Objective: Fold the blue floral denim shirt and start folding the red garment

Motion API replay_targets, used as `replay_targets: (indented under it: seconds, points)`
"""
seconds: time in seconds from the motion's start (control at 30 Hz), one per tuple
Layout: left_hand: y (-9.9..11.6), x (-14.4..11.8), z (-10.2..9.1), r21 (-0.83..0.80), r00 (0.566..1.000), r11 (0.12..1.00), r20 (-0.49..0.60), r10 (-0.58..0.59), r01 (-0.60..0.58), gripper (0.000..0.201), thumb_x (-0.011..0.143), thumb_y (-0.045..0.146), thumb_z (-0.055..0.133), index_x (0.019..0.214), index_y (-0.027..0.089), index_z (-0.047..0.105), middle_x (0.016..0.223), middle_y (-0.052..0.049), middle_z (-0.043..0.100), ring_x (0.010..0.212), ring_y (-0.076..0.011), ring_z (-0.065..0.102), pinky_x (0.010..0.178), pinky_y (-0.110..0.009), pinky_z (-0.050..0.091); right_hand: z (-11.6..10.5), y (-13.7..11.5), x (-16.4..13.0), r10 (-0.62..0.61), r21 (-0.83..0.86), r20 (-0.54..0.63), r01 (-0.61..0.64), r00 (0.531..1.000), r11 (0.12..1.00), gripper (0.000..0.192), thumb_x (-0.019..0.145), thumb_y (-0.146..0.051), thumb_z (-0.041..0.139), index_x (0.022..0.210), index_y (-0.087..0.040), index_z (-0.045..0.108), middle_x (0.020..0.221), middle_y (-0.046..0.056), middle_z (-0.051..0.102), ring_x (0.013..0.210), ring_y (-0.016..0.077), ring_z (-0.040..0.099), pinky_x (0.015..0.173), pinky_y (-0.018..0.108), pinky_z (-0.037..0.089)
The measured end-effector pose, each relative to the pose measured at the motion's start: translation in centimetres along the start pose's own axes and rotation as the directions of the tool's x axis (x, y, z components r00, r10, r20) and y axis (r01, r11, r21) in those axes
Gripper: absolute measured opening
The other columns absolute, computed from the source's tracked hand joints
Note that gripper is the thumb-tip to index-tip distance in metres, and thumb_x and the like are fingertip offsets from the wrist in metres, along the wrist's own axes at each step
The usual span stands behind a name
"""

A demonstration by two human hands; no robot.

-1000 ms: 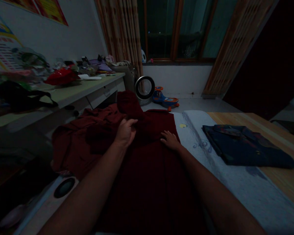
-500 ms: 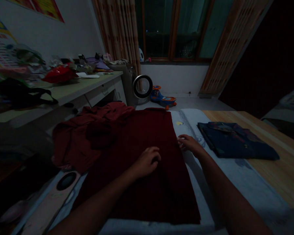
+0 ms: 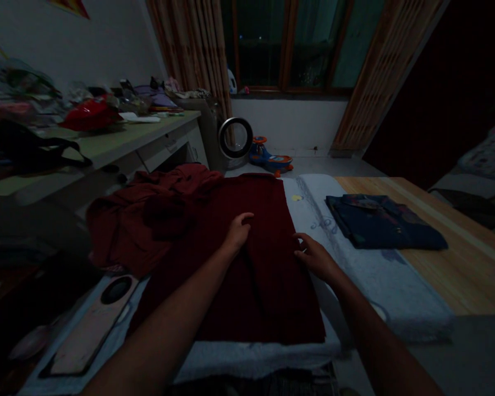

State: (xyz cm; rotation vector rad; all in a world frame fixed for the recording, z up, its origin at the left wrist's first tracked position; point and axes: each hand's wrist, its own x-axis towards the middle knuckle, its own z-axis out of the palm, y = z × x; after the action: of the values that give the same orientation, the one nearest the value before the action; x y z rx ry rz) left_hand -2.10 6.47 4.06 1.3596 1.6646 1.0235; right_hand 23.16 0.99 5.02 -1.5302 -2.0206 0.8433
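Observation:
A dark red long-sleeved garment (image 3: 223, 297) lies spread flat on a pale blue patterned cloth (image 3: 313, 214). A sleeve-like fold runs down its right half. My left hand (image 3: 238, 232) rests on the middle of the garment, its fingers curved and apart, holding nothing that I can see. At the garment's right edge is my right hand (image 3: 313, 257), with a gap between thumb and forefinger; its fingertips touch or nearly touch the fabric. Left of the garment, a heap of lighter red cloth (image 3: 124, 231) lies crumpled against it.
A folded dark blue garment (image 3: 383, 223) lies to the right, partly on a wooden surface (image 3: 474, 253). A pinkish flat object with a black round part (image 3: 86, 330) is at front left. A cluttered desk (image 3: 148, 137) stands left; a ride-on toy (image 3: 272, 159) is on the floor beyond.
My left hand has moved slightly up and left over the garment. The right hand's thumb and forefinger show farther apart at the edge. The sleeve-like fold on the right half shows more plainly.

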Motion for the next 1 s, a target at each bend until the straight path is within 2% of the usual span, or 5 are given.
replay_targets:
  seconds: [0.27, 0.6, 0.77, 0.87, 1.0]
  points:
    - [-0.3, 3.7, -0.6, 0.248, 0.997, 0.968, -0.07, -0.015, 0.032, 0.039, 0.082, 0.014, 0.055, 0.121, 0.019, 0.059, 0.118, -0.009, 0.067, 0.103, -0.019, 0.064, 0.087, -0.027, 0.048, -0.6, -1.4, 1.6, -0.012, -0.192, 0.088, 0.029, 0.996, 0.981, 0.051, 0.079, -0.017, 0.057, 0.129, -0.017, 0.05, 0.122, 0.012, 0.064, 0.111, 0.0241, 0.061, 0.093, 0.034, 0.045]
    - [1.4, 9.1, 1.3, 0.495, 0.994, 0.868, 0.111, -0.017, -0.04, 0.017, 0.083, 0.026, 0.063, 0.097, 0.016, 0.068, 0.113, -0.011, 0.069, 0.107, -0.0221, 0.064, 0.089, -0.025, 0.045, -0.2, -1.5, 3.6, -0.055, -0.288, 0.119, 0.088, 0.991, 0.953, 0.041, 0.079, -0.016, 0.056, 0.12, -0.019, 0.057, 0.115, 0.008, 0.067, 0.102, 0.0212, 0.064, 0.086, 0.029, 0.045]
    - [1.1, 9.4, 1.3, 0.516, 0.995, 0.856, 0.093, -0.046, -0.009, 0.021, 0.079, 0.024, 0.066, 0.098, 0.017, 0.067, 0.107, -0.01, 0.071, 0.096, -0.0222, 0.066, 0.078, -0.026, 0.047, -2.2, -1.4, 10.6, -0.008, -0.319, -0.041, -0.005, 0.999, 0.948, 0.029, 0.085, -0.024, 0.055, 0.112, -0.019, 0.062, 0.107, 0.008, 0.07, 0.094, 0.0198, 0.065, 0.081, 0.027, 0.046]
    - [1.3, 9.8, 1.5, 0.495, 0.998, 0.869, 0.064, -0.019, -0.015, 0.027, 0.084, 0.031, 0.063, 0.107, 0.017, 0.064, 0.112, -0.009, 0.069, 0.099, -0.0207, 0.065, 0.079, -0.025, 0.046, -2.2, -1.4, 16.6, 0.016, -0.329, -0.143, -0.063, 0.99, 0.942, 0.031, 0.085, -0.018, 0.054, 0.115, -0.019, 0.062, 0.117, 0.007, 0.068, 0.104, 0.0186, 0.063, 0.089, 0.026, 0.045]
    - [1.4, 10.9, 2.2, 0.468, 0.997, 0.883, 0.077, 0.004, -0.04, 0.025, 0.093, 0.032, 0.05, 0.092, 0.016, 0.068, 0.103, -0.01, 0.072, 0.094, -0.0193, 0.066, 0.079, -0.025, 0.046, -1.2, -0.7, 23.2, 0.05, -0.33, -0.182, -0.109, 0.982, 0.938, 0.041, 0.087, -0.017, 0.048, 0.126, -0.021, 0.058, 0.129, 0.006, 0.062, 0.119, 0.021, 0.056, 0.101, 0.033, 0.039]
